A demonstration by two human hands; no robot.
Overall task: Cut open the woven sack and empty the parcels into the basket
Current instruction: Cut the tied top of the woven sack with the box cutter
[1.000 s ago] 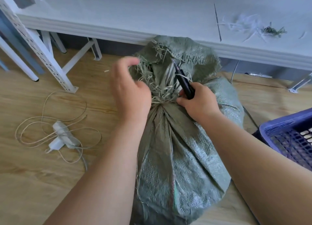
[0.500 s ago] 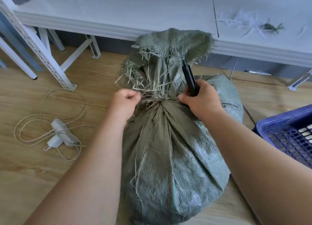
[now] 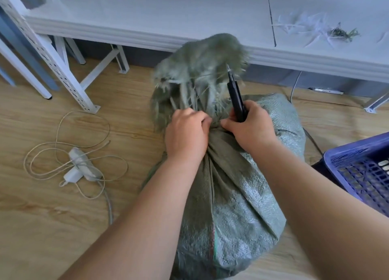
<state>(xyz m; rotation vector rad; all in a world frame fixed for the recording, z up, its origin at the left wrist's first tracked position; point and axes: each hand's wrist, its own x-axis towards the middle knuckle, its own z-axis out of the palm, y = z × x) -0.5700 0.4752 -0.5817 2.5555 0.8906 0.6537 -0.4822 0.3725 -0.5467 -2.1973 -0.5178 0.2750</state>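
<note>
At the sack [image 3: 237,195] neck, both hands grip.

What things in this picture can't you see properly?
Head view only:
- What fills the woven sack: hidden by its cloth.
- The tie at the neck: covered by the left hand and right hand.
- The frayed sack top: motion-blurred.
- The black cutter: its handle is hidden in the right hand, its tip too small to tell.
- The purple basket: cut off by the right edge.
</note>
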